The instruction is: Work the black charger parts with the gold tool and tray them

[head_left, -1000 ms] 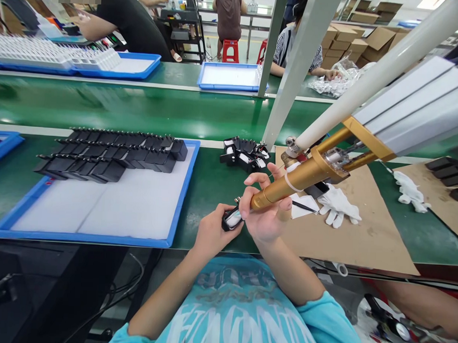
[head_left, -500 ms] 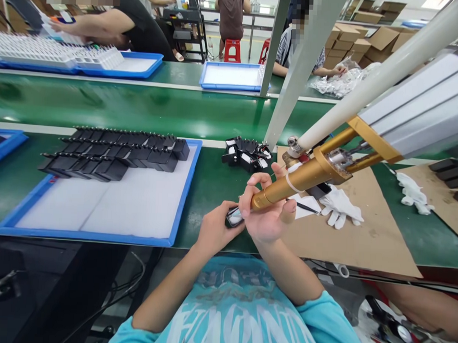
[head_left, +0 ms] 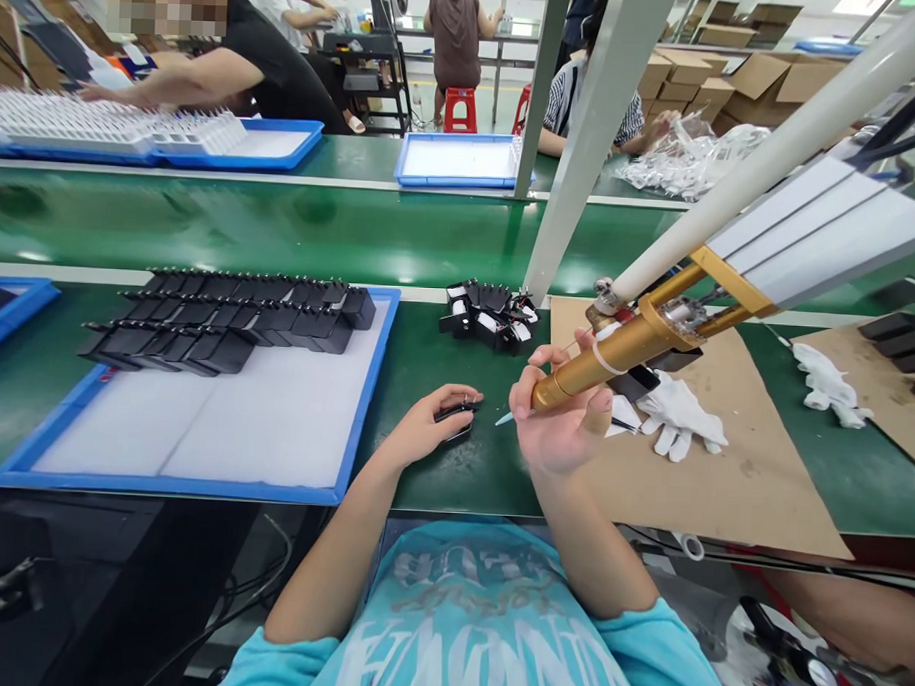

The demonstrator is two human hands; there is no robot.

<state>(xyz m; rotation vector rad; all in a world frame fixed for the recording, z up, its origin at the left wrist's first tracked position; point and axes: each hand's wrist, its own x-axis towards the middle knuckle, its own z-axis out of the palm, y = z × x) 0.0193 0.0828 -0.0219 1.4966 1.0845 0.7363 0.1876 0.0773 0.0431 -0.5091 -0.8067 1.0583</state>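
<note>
My left hand [head_left: 423,427] is closed around a small black plastic housing [head_left: 458,433], low over the green bench; two small prongs show at its upper edge. My right hand [head_left: 564,427], palm turned up, is wrapped round the lower end of a gold cylindrical tool [head_left: 592,366]. A thin pale blue tip [head_left: 504,419] points from that tool toward the housing, with a gap between them. Left of my left hand, a blue-rimmed tray [head_left: 353,429] holds rows of black housings with prongs [head_left: 217,345]. A cluster of black parts with white pieces [head_left: 489,316] lies ahead of both hands.
A slanted white pole [head_left: 702,211] and grey upright [head_left: 595,148] stand close by. White gloves [head_left: 680,416] lie on the brown cardboard [head_left: 753,473]. Behind the green divider, people sit among blue trays [head_left: 456,161] and clear plastic bags [head_left: 689,161].
My left hand has drawn the housing left, away from the gold tool's end. My right hand and the tool have shifted slightly right, and the pale blue tip now shows.
</note>
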